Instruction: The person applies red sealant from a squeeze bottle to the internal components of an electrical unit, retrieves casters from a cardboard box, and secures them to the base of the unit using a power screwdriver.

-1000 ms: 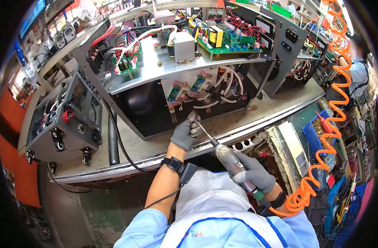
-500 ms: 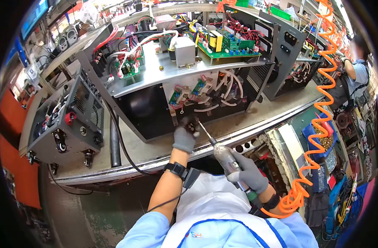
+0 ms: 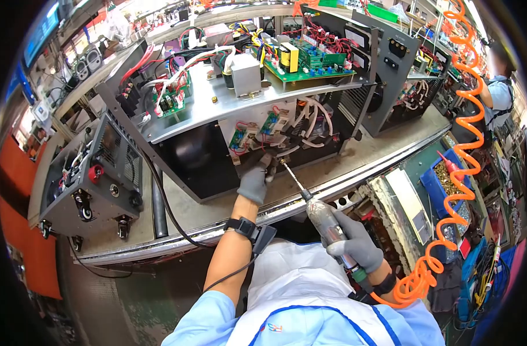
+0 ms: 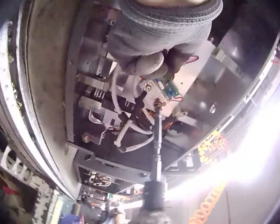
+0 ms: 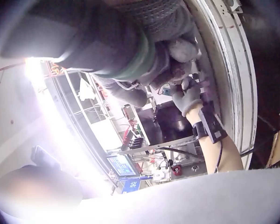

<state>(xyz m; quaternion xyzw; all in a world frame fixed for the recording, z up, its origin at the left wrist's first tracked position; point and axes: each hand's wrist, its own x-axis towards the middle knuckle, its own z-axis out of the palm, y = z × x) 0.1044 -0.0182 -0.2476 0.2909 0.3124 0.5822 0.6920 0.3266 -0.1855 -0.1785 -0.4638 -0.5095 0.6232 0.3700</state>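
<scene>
My gloved right hand grips a pneumatic screwdriver, its long bit slanting up to the left. In the left wrist view the bit's tip meets a brass-coloured screw at the pale mounting plate inside the open cabinet. Close beside the tip, my gloved left hand reaches in with curled fingers; I cannot tell what they hold. Near those fingertips, in the left wrist view, lies a black cable by another screw. Small green circuit boards and white sleeved wires sit behind.
An orange coiled hose hangs at the right. Blue bins of small hardware stand beside the bench edge. A smaller castered cabinet lies at left, with a black cable nearby. Another person is at far right.
The left hand, lower and turned palm-up half a second ago, has moved up to the mounting plate. The driver's bit has left the fingers and now points into the cabinet.
</scene>
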